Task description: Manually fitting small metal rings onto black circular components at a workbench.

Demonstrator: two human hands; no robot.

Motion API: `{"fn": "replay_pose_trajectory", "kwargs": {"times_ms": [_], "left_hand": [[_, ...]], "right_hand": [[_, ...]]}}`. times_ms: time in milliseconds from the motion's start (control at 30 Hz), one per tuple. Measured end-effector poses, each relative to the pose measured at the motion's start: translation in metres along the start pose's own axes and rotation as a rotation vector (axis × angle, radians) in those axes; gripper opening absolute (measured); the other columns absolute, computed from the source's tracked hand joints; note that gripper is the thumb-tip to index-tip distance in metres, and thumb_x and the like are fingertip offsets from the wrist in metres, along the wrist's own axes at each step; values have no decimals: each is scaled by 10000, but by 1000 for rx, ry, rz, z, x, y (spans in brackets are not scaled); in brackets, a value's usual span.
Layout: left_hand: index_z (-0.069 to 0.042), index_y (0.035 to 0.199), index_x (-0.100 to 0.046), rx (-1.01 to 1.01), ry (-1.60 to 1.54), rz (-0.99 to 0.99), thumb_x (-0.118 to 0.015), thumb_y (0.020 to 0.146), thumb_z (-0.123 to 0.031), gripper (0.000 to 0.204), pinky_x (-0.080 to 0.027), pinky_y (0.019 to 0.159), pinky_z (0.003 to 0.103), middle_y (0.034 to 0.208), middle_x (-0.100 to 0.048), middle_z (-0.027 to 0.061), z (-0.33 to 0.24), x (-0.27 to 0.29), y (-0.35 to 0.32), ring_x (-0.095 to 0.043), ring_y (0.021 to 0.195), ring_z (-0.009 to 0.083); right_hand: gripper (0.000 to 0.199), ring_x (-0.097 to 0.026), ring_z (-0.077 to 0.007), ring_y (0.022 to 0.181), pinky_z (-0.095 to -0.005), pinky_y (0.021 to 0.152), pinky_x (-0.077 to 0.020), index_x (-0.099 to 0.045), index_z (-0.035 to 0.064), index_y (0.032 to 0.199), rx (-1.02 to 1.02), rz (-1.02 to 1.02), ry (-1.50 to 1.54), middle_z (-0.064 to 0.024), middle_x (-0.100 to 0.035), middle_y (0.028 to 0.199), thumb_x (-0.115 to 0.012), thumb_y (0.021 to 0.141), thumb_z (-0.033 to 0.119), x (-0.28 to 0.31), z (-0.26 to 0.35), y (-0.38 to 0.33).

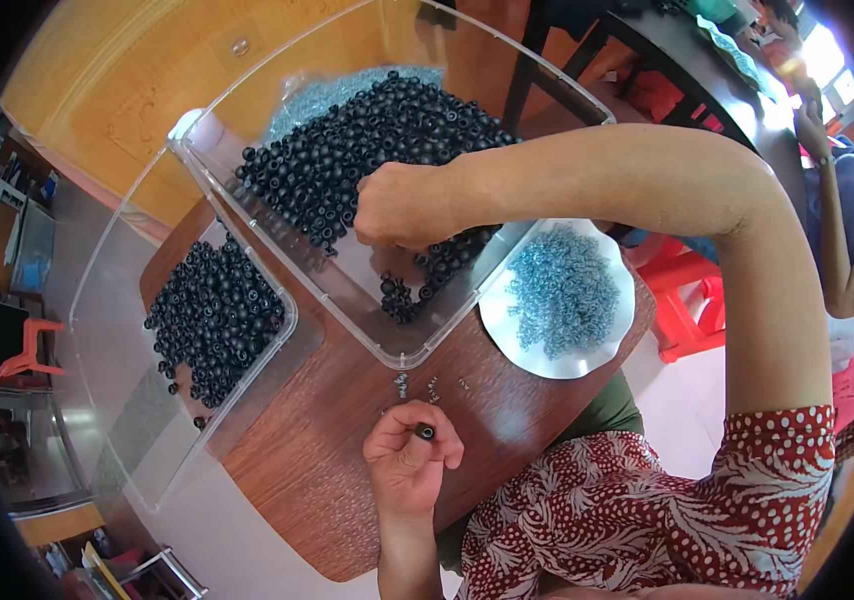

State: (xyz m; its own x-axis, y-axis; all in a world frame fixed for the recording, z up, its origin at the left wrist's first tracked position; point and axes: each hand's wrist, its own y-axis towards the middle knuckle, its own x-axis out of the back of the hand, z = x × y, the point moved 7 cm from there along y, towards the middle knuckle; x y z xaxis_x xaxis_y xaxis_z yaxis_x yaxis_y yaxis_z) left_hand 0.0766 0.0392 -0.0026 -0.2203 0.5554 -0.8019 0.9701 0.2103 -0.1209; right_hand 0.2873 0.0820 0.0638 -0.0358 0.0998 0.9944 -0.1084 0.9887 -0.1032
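Observation:
Over the wooden table, my left hand (413, 455) pinches one small black round knob-like piece (425, 432) with a hole in its end. My right hand (399, 206) reaches into a large clear plastic bin, its fingers curled down at the heap of black round pieces (387, 130). What those fingers hold, if anything, is hidden. To the right of the bin, a white scalloped plate (502, 340) carries a pile of tiny bluish-silver parts (562, 290). A few small silvery parts (434, 390) lie on the table between the bin and my left hand.
Another clear bin (292, 320) at the left holds more black pieces (212, 320). A clear bag of bluish parts (317, 100) lies behind the heap. Red stools (682, 310) stand beyond the wooden table (297, 480). Another person's arm (832, 230) shows at far right by a dark table.

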Motion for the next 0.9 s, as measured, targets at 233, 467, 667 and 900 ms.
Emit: {"fn": "replay_pose_trajectory", "kwargs": {"times_ms": [233, 467, 667, 900], "left_hand": [[21, 941, -563, -20, -26, -74, -701, 809, -207, 297, -395, 500, 285, 783, -553, 96, -6, 9, 0, -501, 623, 160], [19, 949, -567, -25, -83, -52, -692, 816, -184, 272, -396, 517, 285, 791, -561, 93, -3, 8, 3, -513, 637, 166], [8, 986, -581, -1, -112, -58, -675, 826, -153, 246, -404, 529, 287, 834, -588, 96, 6, 7, -7, -532, 671, 167], [9, 993, -587, 5, -167, -84, -662, 833, -127, 224, -416, 544, 284, 843, -592, 101, 19, -20, -31, -536, 675, 168]], "right_hand": [[161, -647, -344, 716, -394, 632, -514, -689, 46, 728, 115, 132, -1, -161, -652, 722, -682, 661, 192, -14, 21, 7], [142, -602, -291, 819, -369, 737, -491, -634, 24, 807, -126, -140, 56, -127, -625, 853, -680, 685, 80, 57, 13, -27], [141, -596, -182, 766, -299, 674, -474, -643, 12, 859, -217, -513, 817, -72, -614, 825, -690, 726, 1, 104, 88, -115], [175, -585, -125, 785, -226, 672, -463, -660, 9, 854, -331, -497, 1324, -57, -610, 875, -712, 706, -68, 27, 154, -147]]}}
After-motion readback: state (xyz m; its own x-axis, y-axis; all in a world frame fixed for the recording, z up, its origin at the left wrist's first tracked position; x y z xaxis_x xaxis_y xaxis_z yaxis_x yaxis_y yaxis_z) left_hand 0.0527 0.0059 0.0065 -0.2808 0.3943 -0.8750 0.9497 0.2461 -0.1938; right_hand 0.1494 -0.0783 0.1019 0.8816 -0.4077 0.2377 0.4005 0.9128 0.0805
